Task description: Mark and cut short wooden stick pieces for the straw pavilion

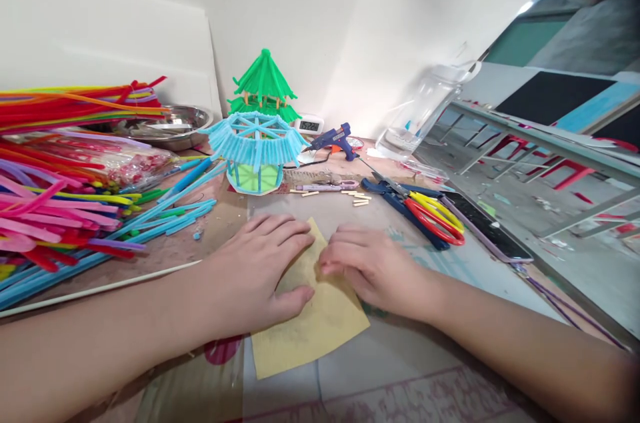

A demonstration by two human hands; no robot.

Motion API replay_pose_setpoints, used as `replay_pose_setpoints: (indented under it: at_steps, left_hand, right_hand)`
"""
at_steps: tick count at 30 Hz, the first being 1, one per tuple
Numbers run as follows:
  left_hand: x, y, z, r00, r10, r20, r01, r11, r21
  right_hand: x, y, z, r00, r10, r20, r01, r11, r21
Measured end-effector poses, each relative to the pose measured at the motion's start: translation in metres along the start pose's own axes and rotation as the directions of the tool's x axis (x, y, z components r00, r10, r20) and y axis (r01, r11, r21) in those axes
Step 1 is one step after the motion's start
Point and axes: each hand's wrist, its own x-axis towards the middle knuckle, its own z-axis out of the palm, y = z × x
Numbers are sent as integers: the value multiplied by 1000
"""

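Observation:
A yellow-tan sheet of paper point(320, 326) lies on the table in front of me. My left hand point(255, 270) lies flat on its left part, fingers stretched out and together, thumb along the sheet. My right hand point(370, 263) rests on the sheet's upper right edge with its fingers curled and pressed down on the paper. The two hands nearly touch at the fingertips.
A large heap of coloured straws point(60, 196) fills the left. Behind the hands stand a blue straw pavilion point(256, 150) and a green one point(263, 84). A blue glue gun point(335, 138), scissors point(425, 210), a phone point(487, 226) and a steel bowl point(175, 123) lie around.

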Motion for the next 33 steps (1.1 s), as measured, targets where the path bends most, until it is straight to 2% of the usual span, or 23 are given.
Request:
replay_pose_setpoints:
  at_steps: [2, 6, 10, 14, 17, 21, 25, 28, 29, 31, 32, 33]
  left_hand:
    - [0, 0, -1, 1000, -9, 11, 9, 1000, 2]
    - [1, 1, -2, 1000, -5, 9, 5, 1000, 1]
    - [2, 1, -2, 1000, -5, 8, 5, 1000, 3]
    - [2, 0, -2, 1000, 2, 1, -2, 1000, 6]
    - [1, 0, -2, 1000, 2, -4, -2, 1000, 14]
    - [2, 1, -4, 1000, 7, 7, -7, 1000, 21]
    - [4, 2, -6, 1000, -2, 24, 1, 1000, 28]
    - [4, 1, -6, 1000, 5, 24, -6, 1000, 26]
    - [4, 1, -5, 1000, 5, 26, -5, 1000, 24]
    - [3, 1, -5, 999, -6, 33, 5, 1000, 15]
    - [3, 1, -4, 999, -13, 34, 13, 1000, 9]
    - [3, 1, -4, 999, -20, 31, 20, 1000, 1]
  right_hand:
    - [0, 0, 0, 1000, -3, -23, 2, 998, -63]
    - [1, -1, 0, 1000, -10, -8, 11, 999, 52]
    - [3, -2, 0, 1000, 14, -26, -15, 999, -45]
    - [5, -2, 1, 1000, 1, -4, 0, 998, 62]
    - [6, -2, 2, 999, 17, -48, -19, 999, -32]
    - [6, -3, 3, 1000, 11, -18, -10, 997, 75]
    - [6, -6, 2, 999, 14, -47, -16, 999, -37]
    - [6, -6, 3, 999, -16, -30, 18, 999, 46]
    - [6, -5, 3, 999, 10, -40, -7, 998, 64]
    - [6, 1, 4, 981, 169, -93, -154, 975, 158]
    - [6, 4, 4, 953, 282, -114, -240, 926, 290]
    - [7, 7, 4, 912, 394, -111, -301, 829, 471]
